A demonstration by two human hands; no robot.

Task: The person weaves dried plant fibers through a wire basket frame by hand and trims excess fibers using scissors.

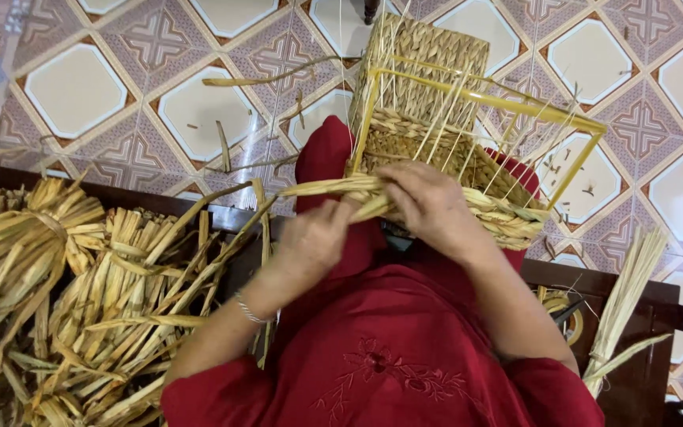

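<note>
Both hands work the half-woven basket (436, 134) on the lap: left hand (314, 237) pinches a dried reed strand (318, 188) at its rim, right hand (428, 207) clamps the rim's braid just beside it

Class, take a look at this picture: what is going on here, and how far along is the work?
A person in red clothing is weaving a basket on their lap. The left hand and right hand both grip a flat dried strand at the basket's rim. The basket's yellow frame is partly covered: some sides are woven, while thin upright strips still stand bare on another. Bundles of dried leaves lie beside the person, and loose scraps lie on the tiled floor.
</note>
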